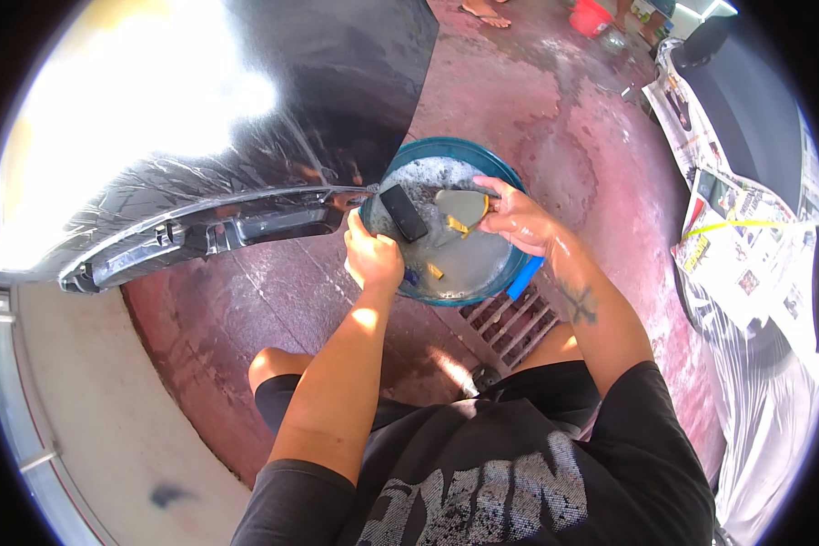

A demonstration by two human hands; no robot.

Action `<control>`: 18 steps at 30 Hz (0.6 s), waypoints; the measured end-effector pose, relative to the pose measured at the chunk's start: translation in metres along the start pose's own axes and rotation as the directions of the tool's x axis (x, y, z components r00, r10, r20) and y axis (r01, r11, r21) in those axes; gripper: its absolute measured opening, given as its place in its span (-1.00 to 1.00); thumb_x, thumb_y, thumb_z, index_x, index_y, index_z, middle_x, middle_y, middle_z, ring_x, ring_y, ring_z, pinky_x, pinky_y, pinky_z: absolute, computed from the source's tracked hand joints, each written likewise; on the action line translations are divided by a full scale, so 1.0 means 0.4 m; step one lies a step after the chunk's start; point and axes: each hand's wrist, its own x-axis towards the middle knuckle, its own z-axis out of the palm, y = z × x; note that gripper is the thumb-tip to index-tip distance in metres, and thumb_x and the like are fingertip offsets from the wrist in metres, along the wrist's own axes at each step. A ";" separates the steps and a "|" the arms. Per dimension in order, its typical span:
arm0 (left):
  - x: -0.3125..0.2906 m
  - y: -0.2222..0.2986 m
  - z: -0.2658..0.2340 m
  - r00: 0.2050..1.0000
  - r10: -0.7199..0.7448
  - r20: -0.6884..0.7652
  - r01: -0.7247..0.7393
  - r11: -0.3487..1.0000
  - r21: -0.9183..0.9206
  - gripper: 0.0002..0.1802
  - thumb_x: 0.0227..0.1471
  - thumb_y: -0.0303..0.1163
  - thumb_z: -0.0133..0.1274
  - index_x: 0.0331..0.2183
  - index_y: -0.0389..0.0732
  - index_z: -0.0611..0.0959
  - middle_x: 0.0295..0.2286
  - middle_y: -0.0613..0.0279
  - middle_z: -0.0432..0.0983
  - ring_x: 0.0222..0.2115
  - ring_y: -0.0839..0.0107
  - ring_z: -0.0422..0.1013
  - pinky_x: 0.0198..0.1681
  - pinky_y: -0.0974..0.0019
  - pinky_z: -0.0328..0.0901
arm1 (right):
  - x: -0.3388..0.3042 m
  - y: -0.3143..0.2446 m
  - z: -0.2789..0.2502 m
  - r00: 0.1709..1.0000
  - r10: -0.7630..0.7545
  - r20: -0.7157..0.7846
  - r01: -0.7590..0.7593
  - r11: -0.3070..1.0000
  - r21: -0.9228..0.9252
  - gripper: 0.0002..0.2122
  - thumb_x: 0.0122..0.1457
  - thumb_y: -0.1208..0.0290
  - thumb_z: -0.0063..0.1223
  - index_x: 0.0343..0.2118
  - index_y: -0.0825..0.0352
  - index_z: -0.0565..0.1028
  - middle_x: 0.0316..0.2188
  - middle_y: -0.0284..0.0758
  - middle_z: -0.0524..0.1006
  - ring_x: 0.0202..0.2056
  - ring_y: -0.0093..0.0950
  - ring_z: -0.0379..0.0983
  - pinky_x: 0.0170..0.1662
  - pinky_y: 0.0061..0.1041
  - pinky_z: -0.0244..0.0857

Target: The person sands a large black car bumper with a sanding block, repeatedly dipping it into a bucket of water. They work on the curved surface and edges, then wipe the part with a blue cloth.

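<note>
My right hand [519, 220] pinches a grey pad [460, 204] with yellow at its edge, thumb and fingers closed on its right end. The pad sits above the soapy water [469, 266] in a teal tub [446, 145], its free end pointing left, its long axis running roughly side to side. My left hand [375, 257] is curled at the tub's left rim; I cannot tell whether its fingers grip anything. Beside it, a black block [403, 214] slants from upper left to lower right, near the pad's free end. A black panel [355, 100] crowds the tub's upper left; red floor [601, 173] lies open to the right.
</note>
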 end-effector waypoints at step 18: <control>0.002 -0.005 -0.002 1.000 -0.012 0.016 0.012 1.000 0.014 -0.35 0.08 -0.50 0.04 0.22 0.12 0.42 -0.07 -0.04 0.53 -0.05 -0.13 0.54 0.06 -0.11 0.40 | -0.071 0.063 0.082 0.696 -0.702 0.149 0.355 0.156 -0.922 -0.72 0.02 0.73 0.18 -0.20 0.27 0.53 0.32 -0.28 0.42 0.16 -0.12 0.50 0.08 -0.25 0.50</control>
